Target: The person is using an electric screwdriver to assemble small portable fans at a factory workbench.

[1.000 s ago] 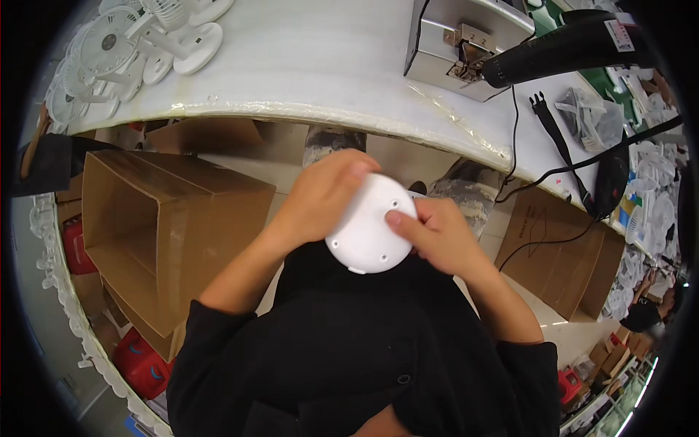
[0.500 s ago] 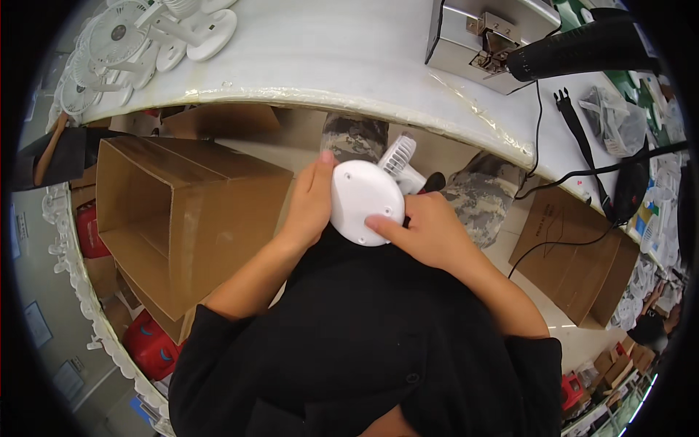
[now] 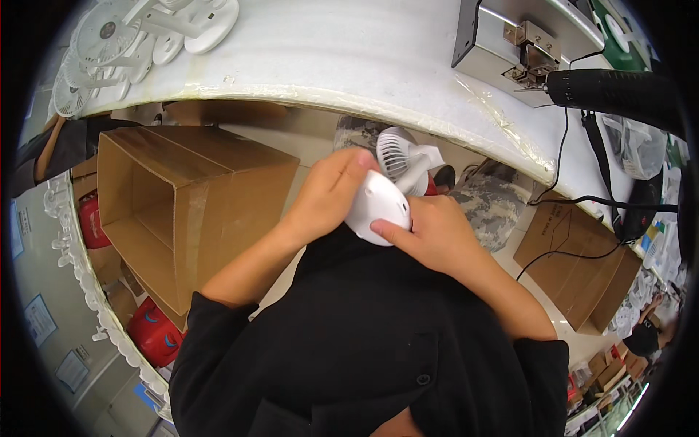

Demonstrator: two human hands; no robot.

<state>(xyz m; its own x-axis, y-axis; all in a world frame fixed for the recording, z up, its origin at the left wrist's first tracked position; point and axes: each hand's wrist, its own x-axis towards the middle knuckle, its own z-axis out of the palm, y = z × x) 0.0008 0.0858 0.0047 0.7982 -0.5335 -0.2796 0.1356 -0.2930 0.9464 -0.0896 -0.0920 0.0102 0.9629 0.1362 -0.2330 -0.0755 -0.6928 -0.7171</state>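
Between my two hands, over my lap, is a small white desk fan with its round base tipped up toward me. Its slatted head points away, beyond the base. My left hand grips the upper left rim of the base, thumb near the top edge. Around the right rim closes my right hand, its thumb lying across the lower face of the base. The fingers behind the base are hidden.
An open cardboard box stands to my left; another box is at right. On the white table ahead are several white fans, a metal device and a black-handled tool with cables. Another person's arm shows far left.
The fan has turned in my hands: its base is tilted more edge-on and its head shows more fully. My left hand has shifted right and over the rim.
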